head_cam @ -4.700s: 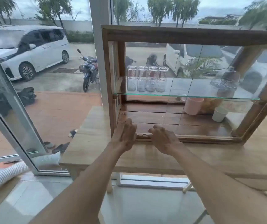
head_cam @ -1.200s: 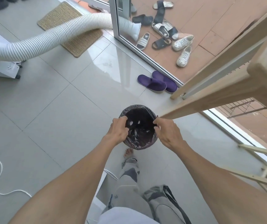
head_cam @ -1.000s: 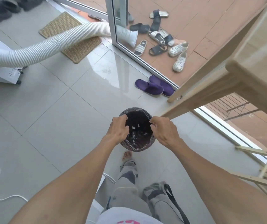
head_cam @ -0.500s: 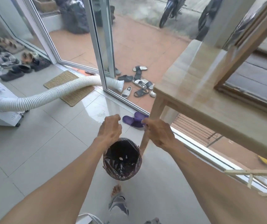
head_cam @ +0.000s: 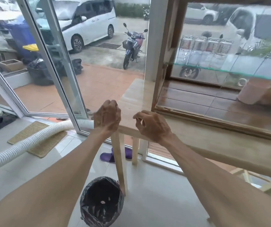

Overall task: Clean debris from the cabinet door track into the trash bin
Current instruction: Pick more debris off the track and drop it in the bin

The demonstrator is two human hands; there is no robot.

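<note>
- Left hand (head_cam: pixel 107 115) is curled into a loose fist in the air by the table's near-left corner; whether it holds anything cannot be told.
- Right hand (head_cam: pixel 151 124) hovers half open, fingers hooked, nothing seen in it.
- The wooden table (head_cam: pixel 221 145) carries a glass-shelved cabinet (head_cam: pixel 162 66).
- Cabinet door track (head_cam: pixel 213 119) runs left to right along the cabinet's near bottom edge.
- Trash bin (head_cam: pixel 101 202), black-lined, stands on the tiled floor (head_cam: pixel 24 169), mouth up, beside a table leg.

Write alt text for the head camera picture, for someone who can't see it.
Two bare hands, left and right, are raised by the corner of a wooden table holding a glass-fronted cabinet. A lined trash bin stands on the floor below.
</note>
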